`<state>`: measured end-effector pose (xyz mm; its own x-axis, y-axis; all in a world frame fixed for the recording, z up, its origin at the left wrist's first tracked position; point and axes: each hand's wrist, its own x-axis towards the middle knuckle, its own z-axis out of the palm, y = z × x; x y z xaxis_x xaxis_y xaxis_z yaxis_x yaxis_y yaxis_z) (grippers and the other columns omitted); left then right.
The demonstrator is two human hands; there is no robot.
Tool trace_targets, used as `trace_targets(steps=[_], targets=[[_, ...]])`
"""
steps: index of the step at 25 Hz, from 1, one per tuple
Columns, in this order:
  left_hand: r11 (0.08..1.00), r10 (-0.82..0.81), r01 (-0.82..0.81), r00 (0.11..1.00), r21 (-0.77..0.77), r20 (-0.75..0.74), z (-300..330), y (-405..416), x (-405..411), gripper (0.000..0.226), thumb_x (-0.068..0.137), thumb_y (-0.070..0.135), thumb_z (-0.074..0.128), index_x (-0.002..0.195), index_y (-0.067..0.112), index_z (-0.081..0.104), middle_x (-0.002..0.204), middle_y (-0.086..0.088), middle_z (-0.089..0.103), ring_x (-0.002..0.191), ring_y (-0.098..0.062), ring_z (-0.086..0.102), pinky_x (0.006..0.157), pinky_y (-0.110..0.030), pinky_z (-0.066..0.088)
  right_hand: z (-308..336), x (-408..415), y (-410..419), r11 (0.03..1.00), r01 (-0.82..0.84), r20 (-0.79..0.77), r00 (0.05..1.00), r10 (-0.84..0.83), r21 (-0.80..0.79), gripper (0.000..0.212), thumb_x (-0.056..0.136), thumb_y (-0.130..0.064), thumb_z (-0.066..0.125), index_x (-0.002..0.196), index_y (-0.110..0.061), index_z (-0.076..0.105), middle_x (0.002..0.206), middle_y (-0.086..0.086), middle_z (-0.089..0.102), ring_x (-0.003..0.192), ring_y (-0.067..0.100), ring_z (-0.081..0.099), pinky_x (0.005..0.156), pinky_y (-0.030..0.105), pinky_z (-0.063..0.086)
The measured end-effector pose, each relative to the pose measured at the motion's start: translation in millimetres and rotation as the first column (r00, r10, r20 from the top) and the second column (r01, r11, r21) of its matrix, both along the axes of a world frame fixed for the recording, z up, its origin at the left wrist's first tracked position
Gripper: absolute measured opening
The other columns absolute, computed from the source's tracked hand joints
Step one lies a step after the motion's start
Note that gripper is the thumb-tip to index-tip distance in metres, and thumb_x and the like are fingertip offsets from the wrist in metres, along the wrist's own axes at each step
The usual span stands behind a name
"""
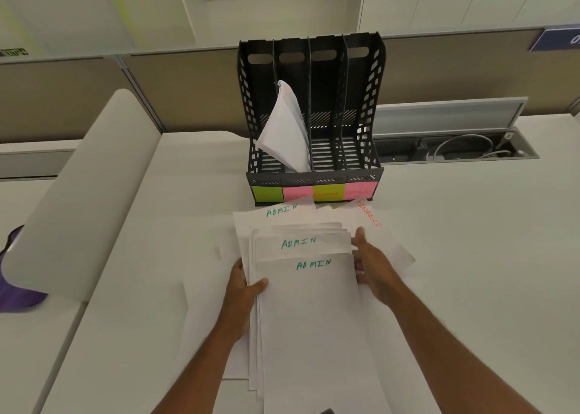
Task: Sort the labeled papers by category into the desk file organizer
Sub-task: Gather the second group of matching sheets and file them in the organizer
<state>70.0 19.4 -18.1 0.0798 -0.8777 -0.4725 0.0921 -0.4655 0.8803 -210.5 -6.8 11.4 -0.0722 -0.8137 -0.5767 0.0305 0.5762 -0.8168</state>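
A black desk file organizer (pixel 370 106) with four slots stands at the back of the white desk, sticky labels along its front. Sagging white papers (pixel 284 128) lean in its second slot from the left. In front of it lies a stack of white papers (pixel 314 313) marked ADMIN in green. My left hand (pixel 243 288) grips the stack's left edge, thumb on top. My right hand (pixel 373 263) presses against the stack's right edge, fingers curled on it. A sheet marked FINANCE (pixel 381 234) in red lies under and beyond my right hand. Another ADMIN sheet (pixel 276 214) sticks out behind the stack.
A rolled white sheet (pixel 84 200) lies diagonally at left, with a purple object (pixel 12 291) beneath it. An open cable tray (pixel 455 147) with wires sits behind right of the organizer. A partition wall (pixel 188 90) runs along the desk's back.
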Motion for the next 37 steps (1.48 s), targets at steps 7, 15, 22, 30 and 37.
trace_targets(steps=[7,15,22,30,37], targets=[[0.991,-0.106,0.106,0.994,0.078,-0.007,-2,15,-6,0.063,0.086,-0.003,0.071,0.137,0.026,0.049,0.126,-0.001,0.068,0.109,-0.021,0.069,0.087,-0.040,0.060,-18,18,36,0.973,-0.219,-0.531,0.834,0.146,-0.076,0.045,0.094,-0.032,0.062,0.136,-0.017,0.053,0.126,0.004,0.059,0.105,0.016,0.058,0.088,0.026,0.042],[0.965,-0.132,0.173,0.970,0.197,-0.203,36,-1,-5,0.038,0.094,-0.002,0.061,0.129,0.012,0.060,0.117,-0.015,0.074,0.104,-0.037,0.072,0.086,-0.052,0.059,23,6,25,0.970,-0.122,-0.127,0.980,0.151,0.209,0.038,0.087,-0.035,0.072,0.117,-0.015,0.061,0.101,-0.004,0.067,0.085,0.013,0.066,0.058,0.021,0.049],[0.994,-0.023,0.019,0.999,-0.107,-0.041,74,16,-26,0.042,0.088,0.000,0.070,0.119,0.028,0.065,0.116,-0.008,0.075,0.099,-0.026,0.074,0.086,-0.049,0.060,58,9,35,0.966,-0.228,-0.271,0.944,0.190,-0.118,0.029,0.085,-0.010,0.070,0.114,-0.012,0.071,0.107,0.004,0.074,0.097,0.025,0.070,0.090,0.043,0.057],[0.763,0.019,0.061,0.993,-0.644,0.118,158,16,-54,0.046,0.080,0.040,0.076,0.123,0.047,0.058,0.116,0.014,0.071,0.109,-0.009,0.068,0.081,-0.022,0.058,126,22,39,0.653,-0.058,-0.238,0.953,-0.190,-0.755,0.024,0.090,-0.029,0.066,0.114,-0.031,0.062,0.096,-0.024,0.070,0.091,0.002,0.066,0.076,0.017,0.056],[0.893,0.068,0.018,0.982,-0.450,0.174,98,9,-45,0.062,0.075,0.025,0.080,0.132,0.020,0.056,0.117,-0.001,0.071,0.110,-0.020,0.067,0.093,-0.049,0.058,78,11,30,0.775,-0.047,-0.193,0.976,-0.098,-0.631,0.036,0.087,-0.019,0.074,0.115,-0.038,0.064,0.108,-0.016,0.071,0.099,0.006,0.067,0.079,0.016,0.056]])
